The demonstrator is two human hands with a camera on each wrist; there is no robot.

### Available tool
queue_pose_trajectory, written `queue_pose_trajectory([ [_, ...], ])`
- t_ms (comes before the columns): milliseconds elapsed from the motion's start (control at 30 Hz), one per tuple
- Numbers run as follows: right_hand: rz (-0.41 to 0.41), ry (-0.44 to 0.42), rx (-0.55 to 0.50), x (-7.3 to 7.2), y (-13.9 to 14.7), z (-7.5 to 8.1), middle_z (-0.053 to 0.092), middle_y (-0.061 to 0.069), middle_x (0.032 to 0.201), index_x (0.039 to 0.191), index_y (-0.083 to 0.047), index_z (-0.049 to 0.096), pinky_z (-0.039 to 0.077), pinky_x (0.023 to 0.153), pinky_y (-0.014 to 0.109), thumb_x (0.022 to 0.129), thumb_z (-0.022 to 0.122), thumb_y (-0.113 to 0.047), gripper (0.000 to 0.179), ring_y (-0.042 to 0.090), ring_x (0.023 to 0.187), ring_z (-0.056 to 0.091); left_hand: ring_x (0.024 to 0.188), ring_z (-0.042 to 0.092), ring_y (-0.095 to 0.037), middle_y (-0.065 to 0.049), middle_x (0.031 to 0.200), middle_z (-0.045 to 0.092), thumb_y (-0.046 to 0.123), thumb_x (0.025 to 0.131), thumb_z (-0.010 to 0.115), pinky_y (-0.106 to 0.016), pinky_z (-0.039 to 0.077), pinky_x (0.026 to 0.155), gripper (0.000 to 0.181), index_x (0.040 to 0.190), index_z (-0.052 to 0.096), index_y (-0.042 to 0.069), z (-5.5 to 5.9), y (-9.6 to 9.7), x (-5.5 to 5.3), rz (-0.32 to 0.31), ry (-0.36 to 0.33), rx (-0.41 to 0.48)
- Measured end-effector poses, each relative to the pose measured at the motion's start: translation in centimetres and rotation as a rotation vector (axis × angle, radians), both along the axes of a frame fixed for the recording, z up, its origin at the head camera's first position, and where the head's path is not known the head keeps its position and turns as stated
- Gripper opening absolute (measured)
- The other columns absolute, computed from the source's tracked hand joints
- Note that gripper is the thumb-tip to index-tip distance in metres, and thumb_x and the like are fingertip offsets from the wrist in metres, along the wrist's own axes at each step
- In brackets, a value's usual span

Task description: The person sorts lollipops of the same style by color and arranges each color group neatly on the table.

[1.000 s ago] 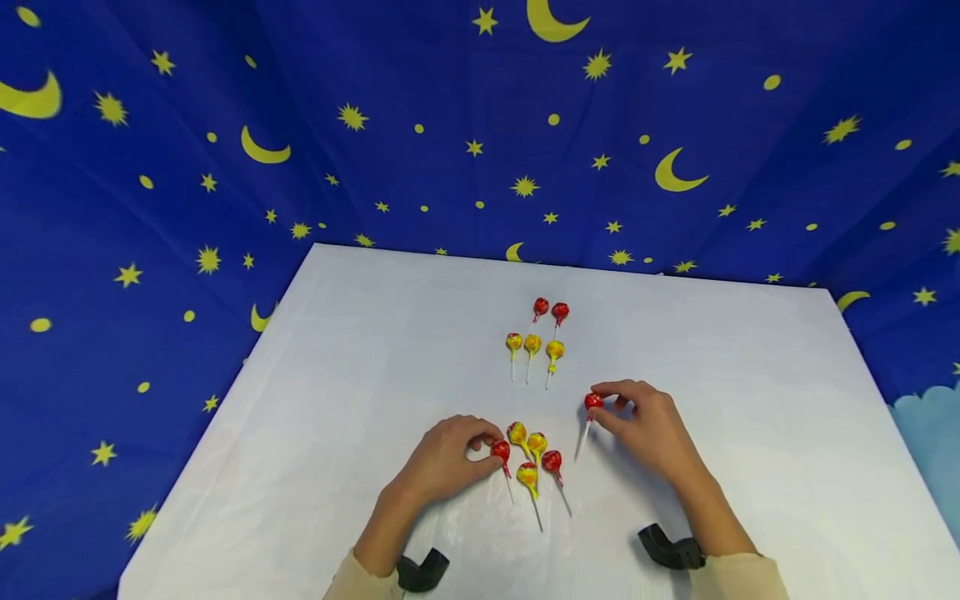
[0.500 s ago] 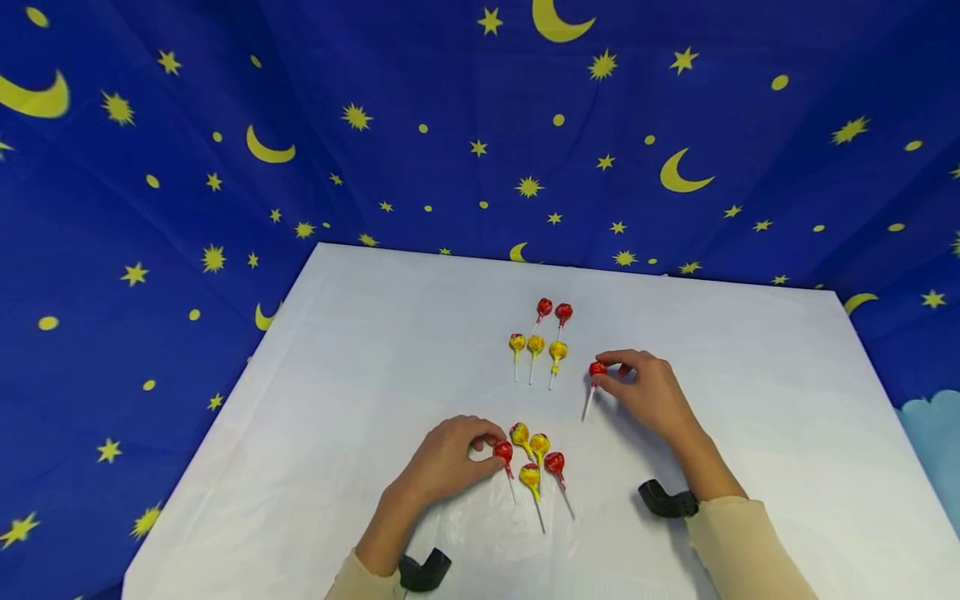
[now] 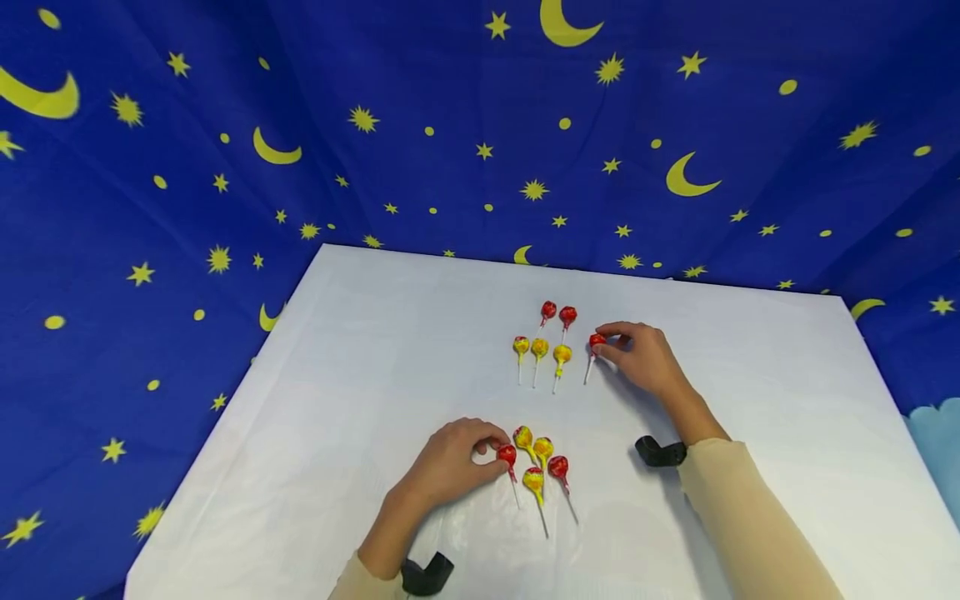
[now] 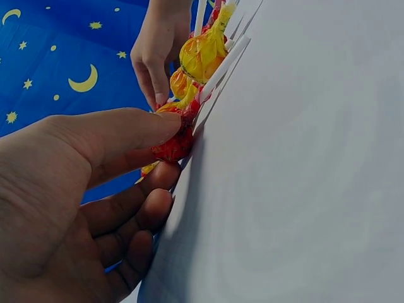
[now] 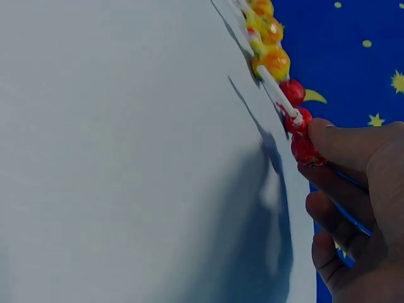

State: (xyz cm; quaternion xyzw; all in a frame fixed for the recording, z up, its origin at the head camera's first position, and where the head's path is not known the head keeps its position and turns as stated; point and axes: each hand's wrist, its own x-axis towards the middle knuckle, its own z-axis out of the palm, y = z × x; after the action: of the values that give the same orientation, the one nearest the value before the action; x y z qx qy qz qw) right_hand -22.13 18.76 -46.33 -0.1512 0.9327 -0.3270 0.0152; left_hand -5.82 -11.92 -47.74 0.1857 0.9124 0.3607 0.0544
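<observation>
The person's left hand point(image 3: 453, 460) grips a red lollipop point(image 3: 507, 455) at its wrapped head, between the thumb and the forefinger, while the remaining fingers are bent loosely below. Its thin stick is directed toward the person; whether the head touches the white bench point(image 3: 397, 350), I cannot tell. Just to the right of this lollipop there is a small cluster: two yellow lollipops point(image 3: 543, 451) close together, a third yellow lollipop point(image 3: 533, 479) nearer to the person, and a loose red lollipop point(image 3: 558, 467) on the right side of them. The right hand point(image 3: 641, 358) is farther forward over the bench and pinches a second red lollipop point(image 3: 597, 340), also with thumb and forefinger. In the right wrist view its shadow lies apart from it, so it is held above the surface, with the stick directed back toward the person. To the left of it, near but not touching, lies a group in two rows: three yellow-wrapped lollipops point(image 3: 539, 348) in the nearer row, and two red-wrapped lollipops point(image 3: 567, 316) behind them. Both arms have beige sleeves point(image 3: 757, 517), and at each wrist there is a black device point(image 3: 660, 452). Behind the bench hangs a blue cloth point(image 3: 450, 75) with yellow moons and stars.
</observation>
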Motion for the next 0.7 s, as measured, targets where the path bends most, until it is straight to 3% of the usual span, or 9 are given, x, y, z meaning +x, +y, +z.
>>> queue_pose_trajectory([
  [267,-0.038,-0.020,-0.016,-1.8,0.7,0.3,0.067,0.008,0.099,0.117,-0.011,0.069,0.038,0.075,0.041,0.088,0.071,-0.027,0.033,0.025,0.088,0.053,0.074,0.052,-0.006,0.016,0.086,0.060,0.030,0.084,0.074,-0.026,0.042,0.070,0.017,0.101,0.070,0.027,-0.2,0.2,0.2,-0.004,0.001,0.014],
  [700,-0.071,-0.091,0.015,-4.0,-0.5,0.4,0.065,0.009,0.106,0.119,-0.010,0.068,0.041,0.076,0.040,0.090,0.069,-0.025,0.033,0.026,0.091,0.051,0.074,0.053,-0.006,0.016,0.086,0.061,0.029,0.083,0.075,-0.026,0.042,0.070,0.018,0.100,0.070,0.026,-0.3,0.0,0.0,0.002,0.036,0.016],
])
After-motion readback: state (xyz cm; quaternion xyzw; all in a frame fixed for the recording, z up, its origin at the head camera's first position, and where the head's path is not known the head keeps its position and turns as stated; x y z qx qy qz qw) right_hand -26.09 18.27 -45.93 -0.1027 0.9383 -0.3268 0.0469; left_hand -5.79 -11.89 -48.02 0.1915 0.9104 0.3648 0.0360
